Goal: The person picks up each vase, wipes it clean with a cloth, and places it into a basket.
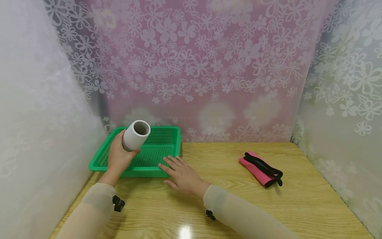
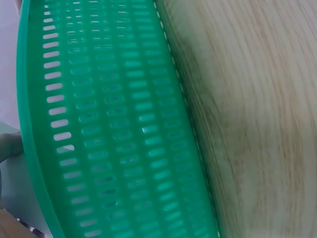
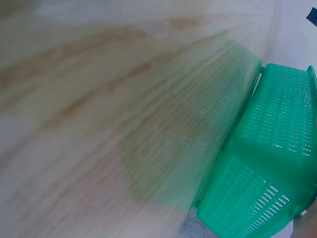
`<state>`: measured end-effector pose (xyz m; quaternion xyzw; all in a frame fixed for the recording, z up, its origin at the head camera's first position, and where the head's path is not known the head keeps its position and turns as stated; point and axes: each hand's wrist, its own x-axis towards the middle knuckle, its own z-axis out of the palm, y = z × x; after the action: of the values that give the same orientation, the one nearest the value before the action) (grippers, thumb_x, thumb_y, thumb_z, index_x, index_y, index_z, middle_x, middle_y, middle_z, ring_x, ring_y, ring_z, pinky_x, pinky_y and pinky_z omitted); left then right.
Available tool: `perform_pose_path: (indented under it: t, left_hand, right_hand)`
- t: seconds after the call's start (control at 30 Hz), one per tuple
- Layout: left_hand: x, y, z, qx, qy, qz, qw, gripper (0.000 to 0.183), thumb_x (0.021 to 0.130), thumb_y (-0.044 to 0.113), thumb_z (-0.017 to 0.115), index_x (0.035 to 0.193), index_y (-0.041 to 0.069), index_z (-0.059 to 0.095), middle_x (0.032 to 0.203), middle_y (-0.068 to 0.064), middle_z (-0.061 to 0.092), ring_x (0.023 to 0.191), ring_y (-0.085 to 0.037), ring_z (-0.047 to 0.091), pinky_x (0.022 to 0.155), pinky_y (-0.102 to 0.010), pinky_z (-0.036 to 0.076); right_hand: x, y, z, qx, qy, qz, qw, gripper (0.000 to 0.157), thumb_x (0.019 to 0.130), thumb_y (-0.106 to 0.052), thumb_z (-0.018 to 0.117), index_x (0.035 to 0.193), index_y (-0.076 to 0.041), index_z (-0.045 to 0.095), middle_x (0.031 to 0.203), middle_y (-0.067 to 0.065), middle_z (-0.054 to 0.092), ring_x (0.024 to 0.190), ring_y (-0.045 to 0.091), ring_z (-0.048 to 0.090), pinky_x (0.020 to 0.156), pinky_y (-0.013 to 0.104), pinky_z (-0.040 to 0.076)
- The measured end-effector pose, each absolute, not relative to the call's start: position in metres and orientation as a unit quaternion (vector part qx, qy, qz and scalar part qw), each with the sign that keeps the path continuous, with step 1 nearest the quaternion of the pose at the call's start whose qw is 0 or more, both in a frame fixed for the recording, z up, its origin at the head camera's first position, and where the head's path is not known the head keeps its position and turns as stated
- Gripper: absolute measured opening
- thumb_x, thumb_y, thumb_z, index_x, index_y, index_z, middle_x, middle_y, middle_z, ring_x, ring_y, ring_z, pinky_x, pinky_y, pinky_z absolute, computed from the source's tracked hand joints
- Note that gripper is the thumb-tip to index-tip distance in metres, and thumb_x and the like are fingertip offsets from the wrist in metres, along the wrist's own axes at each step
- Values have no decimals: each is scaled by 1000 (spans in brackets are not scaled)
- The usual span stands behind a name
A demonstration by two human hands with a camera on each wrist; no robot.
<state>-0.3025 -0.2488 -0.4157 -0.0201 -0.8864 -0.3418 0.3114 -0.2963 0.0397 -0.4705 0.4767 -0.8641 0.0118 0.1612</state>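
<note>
In the head view my left hand grips a smooth white hollow cylinder, vase-like, with its round opening tilted up and toward me. It hangs over the left part of a green plastic basket with slotted walls. My right hand lies flat with fingers spread at the basket's front right corner, fingertips by the rim. The left wrist view shows the basket's slotted wall, with part of the white cylinder beyond its rim. In the right wrist view the basket stands on the right, partly cropped.
A pink folded item with a black, strap-like piece on top lies on the right of the wood-grain table. Flower-patterned curtain hangs behind the table. Pale sheets stand at the left and right.
</note>
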Motion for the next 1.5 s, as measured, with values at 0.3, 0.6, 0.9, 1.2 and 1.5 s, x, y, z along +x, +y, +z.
perform_pose_path:
  t: [0.3, 0.6, 0.9, 1.2, 1.5]
  left_hand:
    - [-310, -261, -421, -25, -903, -311, 296, 100, 71, 14, 92, 154, 9, 36, 146, -21, 48, 130, -45, 46, 101, -67, 36]
    - [-308, -266, -422, -38, -927, -274, 254, 98, 72, 15, 91, 154, 9, 38, 146, -20, 48, 128, -46, 47, 98, -68, 38]
    - [-312, -278, -416, -59, -948, -225, 217, 99, 69, 13, 91, 152, 5, 38, 144, -24, 48, 127, -48, 46, 98, -69, 37]
    - [-316, -285, -416, -87, -965, -148, 200, 94, 69, 10, 90, 149, 3, 42, 140, -24, 51, 125, -47, 48, 98, -68, 38]
    - [-320, -282, -416, -100, -977, -96, 162, 93, 70, 11, 90, 149, 1, 41, 139, -28, 51, 122, -49, 51, 94, -68, 42]
  right_hand:
    - [-297, 39, -469, 476, -863, 6, 168, 64, 106, -49, 42, 161, -23, 23, 164, 5, 26, 152, 24, 17, 122, 43, 9]
    - [-295, 39, -467, 479, -864, 10, 151, 64, 106, -50, 41, 161, -22, 23, 163, 5, 29, 152, 24, 18, 122, 43, 8]
    - [-294, 39, -465, 480, -865, 13, 147, 65, 105, -48, 45, 161, -23, 22, 163, 5, 28, 152, 24, 18, 122, 43, 8]
    - [-293, 39, -468, 480, -864, 7, 154, 66, 105, -47, 46, 161, -22, 22, 162, 6, 30, 151, 25, 20, 122, 44, 10]
    - [-293, 39, -467, 479, -863, 10, 161, 67, 104, -45, 50, 161, -22, 23, 162, 5, 31, 151, 26, 22, 122, 45, 11]
